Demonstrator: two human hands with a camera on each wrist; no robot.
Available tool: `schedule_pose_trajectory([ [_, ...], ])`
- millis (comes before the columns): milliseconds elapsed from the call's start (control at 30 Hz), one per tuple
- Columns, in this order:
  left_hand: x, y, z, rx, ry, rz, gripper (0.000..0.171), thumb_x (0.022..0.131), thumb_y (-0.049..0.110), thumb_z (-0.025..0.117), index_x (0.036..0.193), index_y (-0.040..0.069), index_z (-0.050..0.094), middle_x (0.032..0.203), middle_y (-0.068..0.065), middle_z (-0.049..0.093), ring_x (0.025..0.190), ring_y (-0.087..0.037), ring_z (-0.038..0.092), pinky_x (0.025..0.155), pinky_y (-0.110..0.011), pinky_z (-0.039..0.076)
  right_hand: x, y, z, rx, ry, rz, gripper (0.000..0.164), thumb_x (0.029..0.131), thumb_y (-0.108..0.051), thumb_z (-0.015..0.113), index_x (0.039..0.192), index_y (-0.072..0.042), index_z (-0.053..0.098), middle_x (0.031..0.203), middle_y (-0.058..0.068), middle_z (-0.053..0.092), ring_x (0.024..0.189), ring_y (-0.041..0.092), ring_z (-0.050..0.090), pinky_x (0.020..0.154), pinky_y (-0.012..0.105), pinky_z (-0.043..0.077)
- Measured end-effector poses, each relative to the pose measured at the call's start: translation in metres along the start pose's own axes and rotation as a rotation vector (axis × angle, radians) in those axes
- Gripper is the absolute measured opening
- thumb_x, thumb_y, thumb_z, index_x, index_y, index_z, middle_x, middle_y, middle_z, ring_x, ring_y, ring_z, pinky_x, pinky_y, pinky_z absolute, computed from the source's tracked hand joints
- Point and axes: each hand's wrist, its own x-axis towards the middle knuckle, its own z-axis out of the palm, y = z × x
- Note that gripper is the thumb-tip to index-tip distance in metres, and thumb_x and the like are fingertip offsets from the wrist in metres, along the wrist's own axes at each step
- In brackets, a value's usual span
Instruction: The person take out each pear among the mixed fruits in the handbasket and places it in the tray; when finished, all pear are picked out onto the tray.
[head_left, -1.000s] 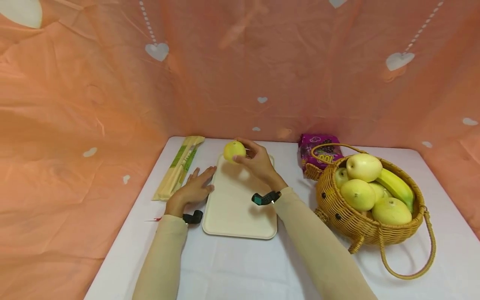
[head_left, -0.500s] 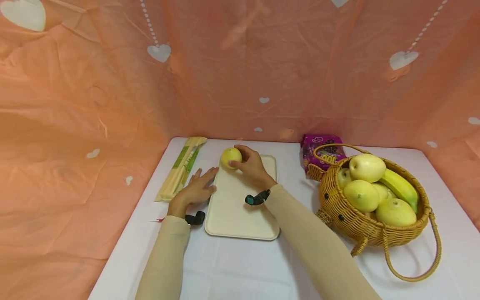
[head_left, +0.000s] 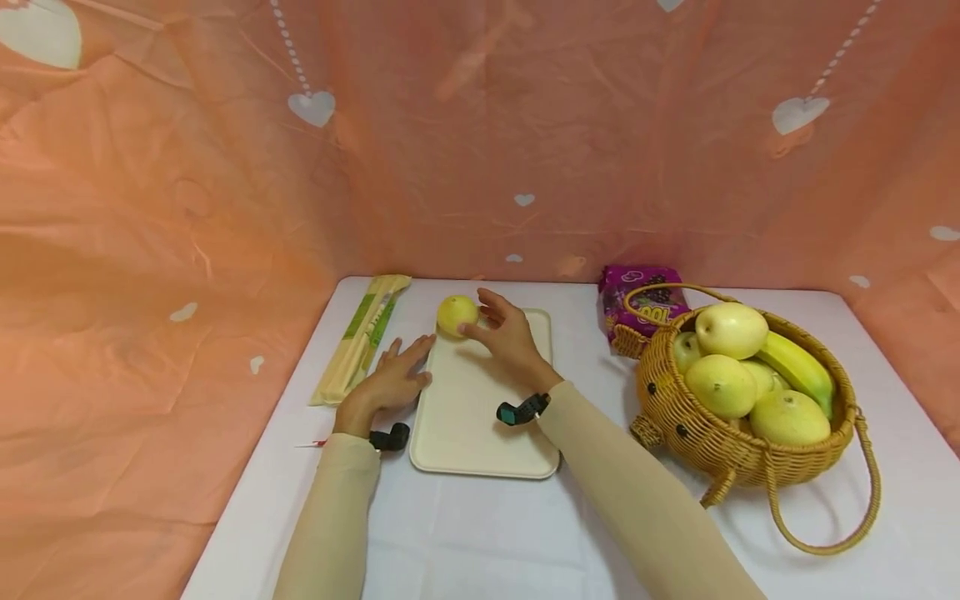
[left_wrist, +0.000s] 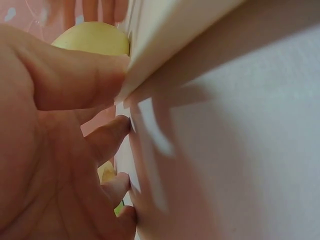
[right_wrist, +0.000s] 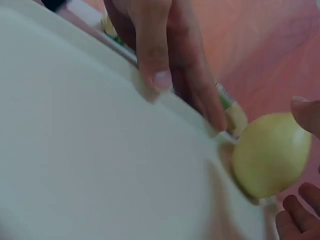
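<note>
A round, pear-like yellow-green fruit (head_left: 456,316) sits at the far left corner of the beige tray (head_left: 480,417). My right hand (head_left: 512,337) is just right of it, fingers parted and thumb tip close at its side. In the right wrist view a gap shows between the fingertips (right_wrist: 295,212) and the fruit (right_wrist: 272,155). My left hand (head_left: 392,377) lies along the tray's left side with fingers spread. Its thumb (left_wrist: 95,80) touches the tray rim in the left wrist view, while the other fingertips reach down to the white tablecloth (left_wrist: 240,165).
A wicker basket (head_left: 701,458) shaped like a pig stands at the right, holding several similar fruits (head_left: 720,386) and a banana (head_left: 795,371). Behind it lies a purple packet (head_left: 645,304). A long paper-and-green packet (head_left: 360,342) is left of the tray. A pink curtain (head_left: 480,150) hangs behind.
The fruit was lowered onto the tray's far left corner by my right hand, whose fingers have since parted from it. My left hand stayed by the tray edge.
</note>
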Motion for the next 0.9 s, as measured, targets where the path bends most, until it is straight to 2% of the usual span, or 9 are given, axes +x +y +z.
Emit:
schedule_pose_trajectory([
  [100, 0.001, 0.0, 0.001, 0.005, -0.005, 0.009, 0.071, 0.113, 0.019, 0.052, 0.177, 0.016, 0.021, 0.185, -0.014, 0.015, 0.168, -0.052, -0.009, 0.133, -0.075, -0.006, -0.014, -0.009, -0.009, 0.024, -0.013, -0.029, 0.076, 0.099, -0.016, 0.084, 0.164, -0.004, 0.048, 0.169, 0.021, 0.049, 0.153, 0.034, 0.053, 0.129, 0.044, 0.043],
  [233, 0.002, -0.001, -0.001, 0.0, -0.004, 0.009, 0.072, 0.113, 0.018, 0.052, 0.177, 0.015, 0.02, 0.185, -0.014, 0.014, 0.169, -0.051, -0.011, 0.134, -0.072, -0.008, -0.039, -0.027, -0.017, 0.107, -0.072, -0.062, 0.073, 0.098, -0.006, 0.082, 0.164, -0.005, 0.049, 0.167, 0.023, 0.05, 0.154, 0.036, 0.053, 0.129, 0.041, 0.043],
  [333, 0.002, -0.002, -0.001, -0.011, 0.0, 0.008, 0.072, 0.112, 0.017, 0.053, 0.177, 0.015, 0.021, 0.185, -0.015, 0.014, 0.168, -0.051, -0.011, 0.134, -0.071, -0.008, -0.063, -0.04, -0.023, 0.173, -0.133, -0.072, 0.073, 0.098, -0.002, 0.081, 0.163, -0.001, 0.049, 0.167, 0.024, 0.05, 0.155, 0.041, 0.05, 0.128, 0.037, 0.043],
  [500, 0.002, -0.003, 0.001, -0.024, -0.007, 0.014, 0.072, 0.112, 0.017, 0.052, 0.177, 0.015, 0.021, 0.185, -0.015, 0.014, 0.169, -0.051, -0.012, 0.134, -0.07, -0.009, -0.107, -0.057, -0.04, 0.26, -0.234, -0.098, 0.081, 0.094, -0.019, 0.089, 0.161, 0.004, 0.049, 0.164, 0.023, 0.054, 0.153, 0.038, 0.053, 0.125, 0.032, 0.046],
  [600, 0.002, -0.002, 0.002, -0.031, -0.008, 0.015, 0.072, 0.112, 0.017, 0.052, 0.177, 0.015, 0.02, 0.185, -0.014, 0.014, 0.169, -0.049, -0.013, 0.135, -0.067, -0.01, -0.132, -0.067, -0.054, 0.281, -0.307, -0.145, 0.083, 0.094, -0.023, 0.089, 0.161, 0.006, 0.048, 0.162, 0.022, 0.056, 0.151, 0.029, 0.057, 0.126, 0.033, 0.045],
  [700, 0.001, -0.002, 0.001, -0.037, -0.007, 0.024, 0.072, 0.112, 0.018, 0.052, 0.177, 0.015, 0.02, 0.185, -0.016, 0.013, 0.169, -0.049, -0.013, 0.135, -0.067, -0.011, -0.157, -0.078, -0.071, 0.283, -0.385, -0.201, 0.077, 0.097, -0.012, 0.085, 0.16, 0.007, 0.047, 0.163, 0.018, 0.057, 0.151, 0.024, 0.057, 0.127, 0.035, 0.044],
  [800, 0.001, -0.001, 0.001, -0.038, -0.009, 0.034, 0.072, 0.112, 0.017, 0.052, 0.177, 0.013, 0.02, 0.184, -0.017, 0.013, 0.169, -0.049, -0.015, 0.135, -0.066, -0.012, -0.181, -0.085, -0.09, 0.275, -0.454, -0.257, 0.075, 0.097, -0.006, 0.083, 0.161, 0.008, 0.045, 0.164, 0.017, 0.056, 0.152, 0.026, 0.056, 0.128, 0.036, 0.043],
  [900, 0.0, -0.001, 0.0, -0.028, -0.006, 0.034, 0.072, 0.112, 0.016, 0.051, 0.177, 0.013, 0.02, 0.184, -0.017, 0.012, 0.168, -0.05, -0.015, 0.135, -0.066, -0.012, -0.202, -0.092, -0.11, 0.28, -0.5, -0.326, 0.076, 0.1, -0.01, 0.081, 0.161, 0.013, 0.041, 0.166, 0.022, 0.052, 0.153, 0.031, 0.054, 0.128, 0.038, 0.043],
])
